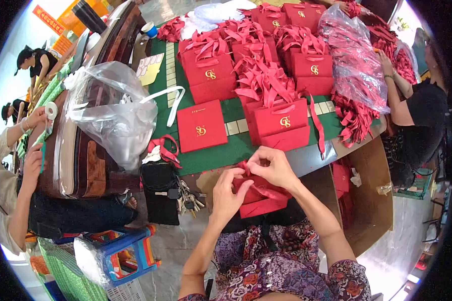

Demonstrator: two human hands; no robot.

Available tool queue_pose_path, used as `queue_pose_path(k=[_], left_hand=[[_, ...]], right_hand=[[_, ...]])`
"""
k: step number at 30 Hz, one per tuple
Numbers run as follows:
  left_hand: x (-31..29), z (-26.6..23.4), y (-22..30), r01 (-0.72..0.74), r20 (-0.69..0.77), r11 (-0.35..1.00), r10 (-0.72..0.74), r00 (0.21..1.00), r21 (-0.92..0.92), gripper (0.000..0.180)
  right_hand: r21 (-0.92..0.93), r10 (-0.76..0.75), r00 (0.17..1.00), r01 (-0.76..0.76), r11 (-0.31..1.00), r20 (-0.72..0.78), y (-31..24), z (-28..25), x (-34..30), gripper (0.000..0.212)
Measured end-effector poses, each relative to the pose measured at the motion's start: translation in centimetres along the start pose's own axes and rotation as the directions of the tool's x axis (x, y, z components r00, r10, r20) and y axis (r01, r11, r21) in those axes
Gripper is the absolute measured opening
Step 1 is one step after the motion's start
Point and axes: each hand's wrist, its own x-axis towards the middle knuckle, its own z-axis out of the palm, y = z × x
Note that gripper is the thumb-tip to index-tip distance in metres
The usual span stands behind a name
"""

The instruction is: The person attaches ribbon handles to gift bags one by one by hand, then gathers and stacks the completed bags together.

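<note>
At the near edge of the desk (311,163), above the person's lap, a small red bag (263,206) is held between both hands. The left hand (227,198) is curled, with thumb and fingers pinching the upper part of the bag. The right hand (272,168) has thumb and forefinger pressed together on a red ribbon (244,165) at the top of the bag; exact fingertip contact is partly hidden.

On the green mat (198,165), just beyond the right hand, stand red bags with loose ribbons heaped on top (285,123). Left of these, a square red packet (202,125) lies flat. Left of the left hand are a black pouch (158,178) and a bunch of keys (188,201). Right of the standing bags, a clear plastic sack (354,60) contains more ribbons. Below the desk's right side, an open cardboard box (371,215) contains red items.
</note>
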Motion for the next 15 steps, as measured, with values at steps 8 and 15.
queue_pose_path(k=[8,15], left_hand=[[1.5,1.1,-0.6,0.031,-0.1,0.983,-0.013,0.995,0.181,0.014],[1.2,1.4,-0.3,0.004,-0.094,0.988,0.011,0.996,0.152,0.013]], right_hand=[[-0.184,-0.111,0.959,0.064,0.981,-0.26,-0.7,-2.8,-1.1,0.015],[-0.654,-0.057,0.977,-0.094,0.751,-0.206,0.9,-2.7,-2.1,0.027]])
